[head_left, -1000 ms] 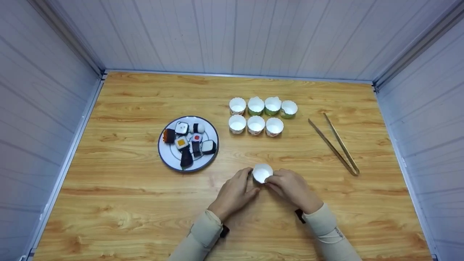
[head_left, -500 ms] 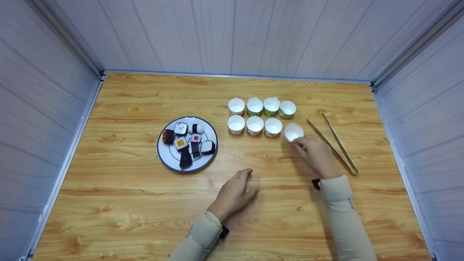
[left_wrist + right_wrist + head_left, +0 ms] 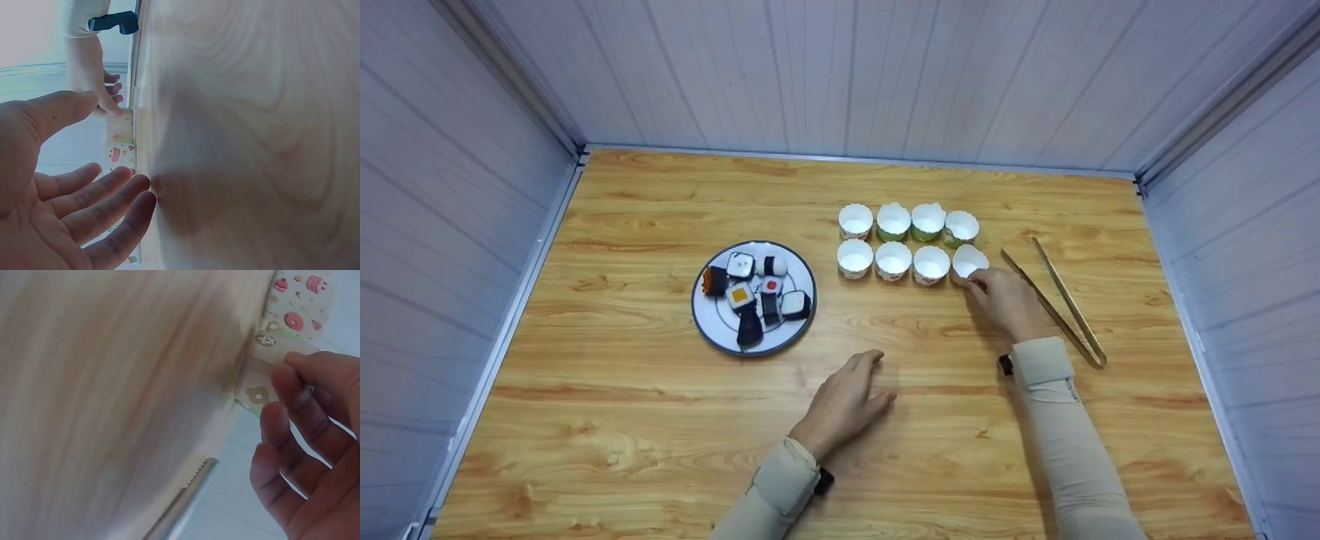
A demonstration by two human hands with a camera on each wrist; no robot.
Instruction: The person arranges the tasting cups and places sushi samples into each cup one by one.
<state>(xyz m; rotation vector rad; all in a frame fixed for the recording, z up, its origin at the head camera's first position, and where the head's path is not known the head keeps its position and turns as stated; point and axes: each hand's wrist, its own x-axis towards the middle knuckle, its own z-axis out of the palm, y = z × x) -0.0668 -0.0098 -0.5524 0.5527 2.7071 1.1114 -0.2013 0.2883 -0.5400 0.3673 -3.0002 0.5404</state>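
Observation:
My right hand pinches the near rim of a paper baking cup at the right end of the front row. In the right wrist view, thumb and forefinger grip that cup, pale with a flower and a star on its side. It stands upright beside a cup with pink sweets printed on it. Several more white-lined cups form two rows. My left hand rests on the table below the rows, fingers relaxed and apart, holding nothing, as the left wrist view also shows.
On the left, a blue-rimmed white plate bears several sushi pieces. Gold tongs lie just right of my right hand, their tips pointing away. Pale panel walls enclose the wooden table at the back and sides.
My right hand has carried the cup from beside my left hand to the front row's right end, where it now stands. The left hand has let go of it and stayed in place.

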